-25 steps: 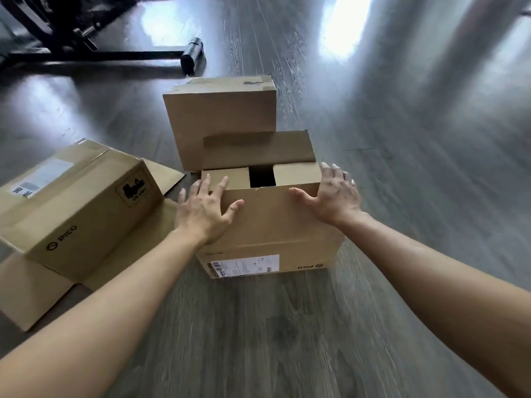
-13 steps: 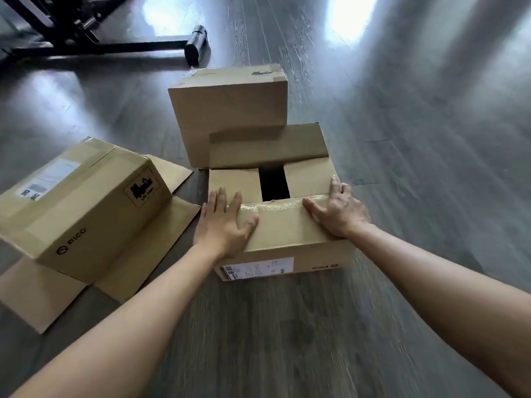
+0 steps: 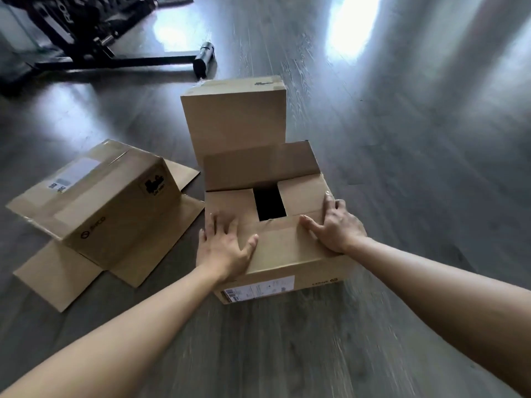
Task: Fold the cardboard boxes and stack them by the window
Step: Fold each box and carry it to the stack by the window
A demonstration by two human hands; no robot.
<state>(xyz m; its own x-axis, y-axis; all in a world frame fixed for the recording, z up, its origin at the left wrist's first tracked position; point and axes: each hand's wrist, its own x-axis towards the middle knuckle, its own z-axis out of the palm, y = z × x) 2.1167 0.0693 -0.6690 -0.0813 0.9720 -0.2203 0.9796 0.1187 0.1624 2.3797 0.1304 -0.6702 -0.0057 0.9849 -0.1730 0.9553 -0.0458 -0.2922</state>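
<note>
A brown cardboard box (image 3: 287, 254) stands on the floor in front of me. Its near top flap is folded down flat, the two side flaps lie inward, and the far flap (image 3: 258, 165) still stands up. A dark gap shows between the side flaps. My left hand (image 3: 224, 248) presses flat on the near flap at its left end. My right hand (image 3: 333, 225) presses flat at the right end, fingers spread over the edge. A closed box (image 3: 235, 119) stands just behind. A third box (image 3: 109, 208) lies to the left with its flaps spread on the floor.
Dark wood floor (image 3: 402, 168) stretches to the right and behind, with bright window reflections at the top. A black metal exercise frame (image 3: 115, 58) with a cylindrical foot (image 3: 204, 58) sits at the upper left.
The near flap has gone from half raised to flat on the box top, with both hands pushing it down. My view has moved closer and higher over the box.
</note>
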